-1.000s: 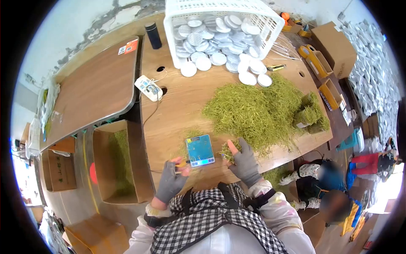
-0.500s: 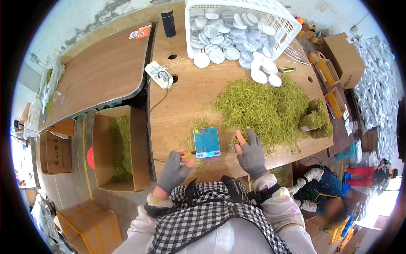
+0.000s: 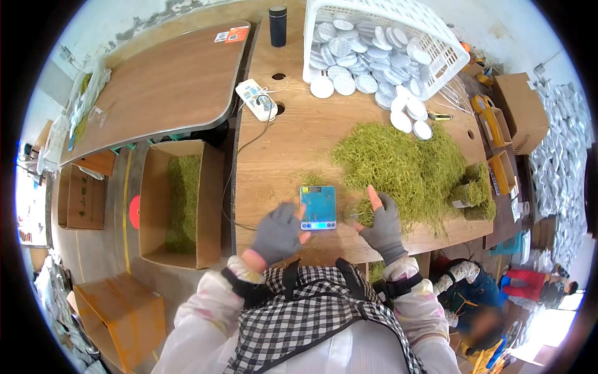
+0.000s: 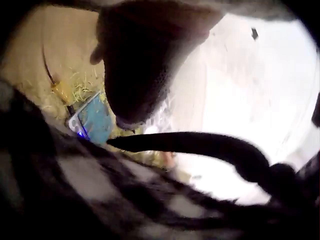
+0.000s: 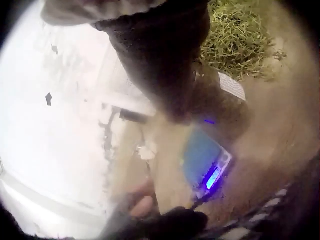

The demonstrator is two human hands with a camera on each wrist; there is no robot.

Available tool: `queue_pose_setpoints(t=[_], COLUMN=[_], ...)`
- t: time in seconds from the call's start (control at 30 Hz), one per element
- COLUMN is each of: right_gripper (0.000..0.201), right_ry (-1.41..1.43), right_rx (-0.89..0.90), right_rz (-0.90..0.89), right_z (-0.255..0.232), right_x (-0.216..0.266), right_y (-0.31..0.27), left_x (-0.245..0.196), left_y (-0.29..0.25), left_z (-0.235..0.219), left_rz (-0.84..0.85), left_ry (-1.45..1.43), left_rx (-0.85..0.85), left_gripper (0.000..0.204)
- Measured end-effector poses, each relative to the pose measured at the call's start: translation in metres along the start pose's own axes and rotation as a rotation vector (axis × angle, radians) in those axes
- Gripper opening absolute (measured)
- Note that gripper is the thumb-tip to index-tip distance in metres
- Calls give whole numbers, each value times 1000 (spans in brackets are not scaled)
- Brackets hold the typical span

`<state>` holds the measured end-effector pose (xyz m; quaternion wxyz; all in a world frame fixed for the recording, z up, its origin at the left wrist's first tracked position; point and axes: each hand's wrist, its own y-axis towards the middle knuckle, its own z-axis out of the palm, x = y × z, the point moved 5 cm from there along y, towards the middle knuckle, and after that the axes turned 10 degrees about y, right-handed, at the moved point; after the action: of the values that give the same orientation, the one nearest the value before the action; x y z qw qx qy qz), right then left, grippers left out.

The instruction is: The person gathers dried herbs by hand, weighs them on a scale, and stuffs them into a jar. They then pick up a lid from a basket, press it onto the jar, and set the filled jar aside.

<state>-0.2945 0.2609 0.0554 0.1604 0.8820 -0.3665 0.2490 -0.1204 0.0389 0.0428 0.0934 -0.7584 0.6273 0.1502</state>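
A small blue digital scale (image 3: 317,207) sits near the front edge of the wooden table (image 3: 293,146); it also shows in the left wrist view (image 4: 95,120) and the right wrist view (image 5: 202,157). My left hand (image 3: 293,225), in a grey fingerless glove, rests against the scale's left edge with loose fingers. A small yellow tool (image 4: 61,91) lies on the table beside the scale. My right hand (image 3: 377,206) has straight fingers at the near edge of a big pile of green leaves (image 3: 405,163). A small clear item with a white label (image 5: 230,86) lies under that hand.
A white basket (image 3: 436,37) of round lids stands at the back, with loose lids (image 3: 408,112) spilled before it. A power strip (image 3: 256,98) and a black flask (image 3: 278,26) are at the back left. A cardboard box (image 3: 180,206) with leaves stands on the floor to the left.
My left hand has moved up to the scale and the yellow tool is out of its fingers. My right hand let go of a clump of leaves and straightened its fingers.
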Motion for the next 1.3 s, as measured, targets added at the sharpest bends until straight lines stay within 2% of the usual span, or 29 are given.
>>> queue_pose_setpoints(t=[0.07,0.1,0.17,0.3,0.4,0.47,0.5,0.53,0.6,0.73,0.8,0.87,1.03,1.17,1.2,1.3], right_gripper=[101,103,105,105,106,105,106,106,106,104,101,100,107,120,125,122], right_ry=[32,65,96,112,115,86,91,96,117,197,196,184,176,177,225,203], right_rx=[0,-16,-32,-64,-52,-50,-56,-63,-71,-50,-16,45,131,111,120,99], right_rz=[24,20,18,44,89,118,104,87,37,-96,-96,-208,-211,-164,-148,-104], right_z=[-6,-12,-18,-26,-31,-33,-33,-33,-35,-23,-9,8,41,8,0,-20], right_x=[2,4,7,7,9,7,6,5,20,57,74,86,85,106,104,84], right_y=[3,4,5,-2,-11,-14,-14,-13,-3,28,41,49,55,57,57,49], left_x=[-16,-16,-28,-31,-20,7,24,36,64,67,53,46,39,36,35,32], left_y=[10,16,26,42,44,50,50,47,40,22,14,7,3,8,10,14], left_z=[21,33,53,85,96,92,93,95,80,68,71,74,82,84,85,88], left_rz=[310,306,492,567,545,252,150,149,-83,-93,-31,-44,-75,-13,2,51], left_ry=[199,197,178,260,231,156,227,225,277,234,230,221,168,207,211,169], left_rx=[-24,-26,19,141,125,101,123,124,-103,-80,-25,-6,37,-14,-44,-59], left_gripper=[79,79,86,89,94,99,101,101,102,107,111,111,105,97,95,90])
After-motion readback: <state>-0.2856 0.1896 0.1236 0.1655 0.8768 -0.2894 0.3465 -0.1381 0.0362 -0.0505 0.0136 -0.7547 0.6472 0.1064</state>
